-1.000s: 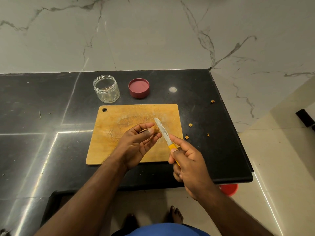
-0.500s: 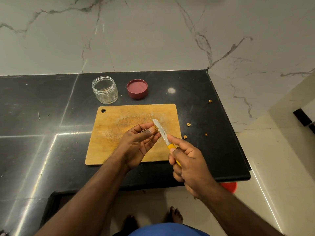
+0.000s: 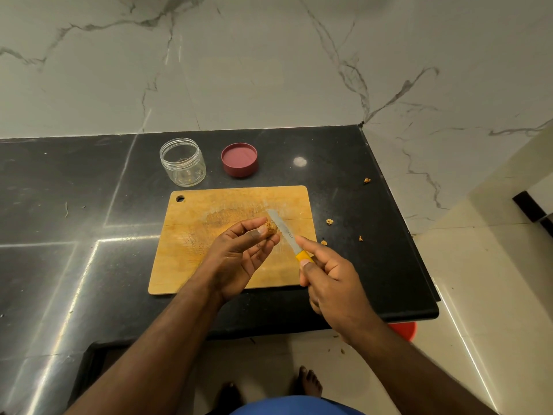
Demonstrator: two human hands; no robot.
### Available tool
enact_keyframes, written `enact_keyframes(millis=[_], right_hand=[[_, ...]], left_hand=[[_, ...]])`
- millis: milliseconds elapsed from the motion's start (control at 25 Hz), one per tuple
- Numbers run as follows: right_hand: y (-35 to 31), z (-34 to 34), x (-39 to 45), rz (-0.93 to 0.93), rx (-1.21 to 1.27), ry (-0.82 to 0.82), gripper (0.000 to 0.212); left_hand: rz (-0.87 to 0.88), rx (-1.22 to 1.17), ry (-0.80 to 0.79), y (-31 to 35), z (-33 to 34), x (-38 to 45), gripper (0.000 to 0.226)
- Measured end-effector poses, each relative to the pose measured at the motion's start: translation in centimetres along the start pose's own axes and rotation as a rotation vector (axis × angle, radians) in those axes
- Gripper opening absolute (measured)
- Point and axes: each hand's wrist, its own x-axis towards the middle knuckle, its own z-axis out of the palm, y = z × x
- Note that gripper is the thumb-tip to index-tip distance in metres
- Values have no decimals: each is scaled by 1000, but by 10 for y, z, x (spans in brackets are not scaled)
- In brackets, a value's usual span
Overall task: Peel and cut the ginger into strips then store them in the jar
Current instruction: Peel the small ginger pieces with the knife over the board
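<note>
The tabletop (image 3: 74, 265) is polished black stone, speckled and glossy, with pale seams running across it. At its middle lies a board (image 3: 209, 211), a flat wooden rectangle with rounded corners, a hanging hole at its 10 o'clock corner and a scuffed, pale-scored patch in the centre. At 12 o'clock from the board stand a clear round jar (image 3: 183, 162), open-mouthed and empty, and just beside it at 3 o'clock a low round maroon lid (image 3: 239, 159), lying top down. Small crumpled peelings (image 3: 329, 221) lie on the stone at 3 o'clock from the board. Behind is a wall of white marble with grey veins.

The left hand (image 3: 239, 259) is held over the board, palm turned up and toward the viewer, fingers (image 3: 248, 227) curled in; thumb and fingertips pinch a small knobbly tan ginger (image 3: 271, 227) above the board's centre. The right hand (image 3: 335, 283) comes in from 5 o'clock, closed round the yellow handle of a knife (image 3: 284, 232), forefinger stretched along the handle's top. The narrow steel blade slants toward 11 o'clock, its edge touching the ginger's right side.
</note>
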Motion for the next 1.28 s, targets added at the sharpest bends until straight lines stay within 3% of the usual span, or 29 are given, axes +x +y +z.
enact_keyframes(millis=[80, 320, 520, 800, 920, 1000, 1120, 1200, 1280], right_hand=[[0, -1, 1, -7, -32, 9, 43], [-2, 6, -2, 74, 204, -48, 40], [-3, 11, -1, 84, 203, -62, 39], [-7, 1, 5, 231, 464, -159, 36], [-4, -7, 8, 256, 553, -152, 36], [-1, -18, 13, 192, 402, -18, 37], [2, -43, 18, 6, -153, 203, 40], [4, -57, 19, -71, -452, 227, 39], [6, -63, 17, -91, -541, 231, 38]], left_hand=[[-7, -12, 2, 0, 0, 0, 39], [16, -28, 5, -3, 3, 3, 31], [36, -21, -5, -6, 2, 6, 34], [1, -19, -23, -9, -1, 11, 20], [-8, 51, 6, -7, -1, 12, 25], [34, 258, 41, -3, -1, 14, 29], [141, 724, -12, 1, 13, 16, 32], [185, 967, -98, -4, 30, 23, 47], [189, 1112, -143, -10, 45, 31, 57]])
